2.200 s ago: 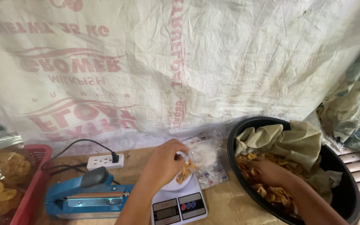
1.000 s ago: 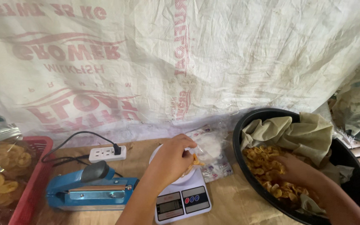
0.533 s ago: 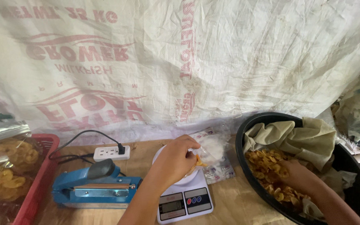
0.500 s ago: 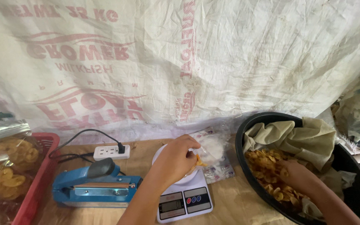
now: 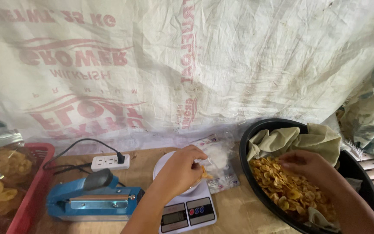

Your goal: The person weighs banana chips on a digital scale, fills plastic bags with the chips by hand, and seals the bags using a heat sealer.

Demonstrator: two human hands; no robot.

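My left hand (image 5: 179,171) holds a small clear plastic bag (image 5: 205,172) with a few yellow chips in it over a white digital scale (image 5: 183,207). My right hand (image 5: 310,168) hovers with curled fingers over the yellow chips (image 5: 278,184) in a large black basin (image 5: 360,173); whether it grips any chips I cannot tell. An olive cloth (image 5: 291,141) lines the basin's far side.
A blue heat sealer (image 5: 92,200) sits left of the scale, with a white power strip (image 5: 110,162) behind it. A red crate (image 5: 31,195) at far left holds bags of chips (image 5: 3,177). Printed white sacking (image 5: 187,65) hangs behind. Empty plastic bags (image 5: 222,162) lie beside the scale.
My right hand has lifted out of the chips and moved left, toward the bag. My left hand stays at the scale with the bag.
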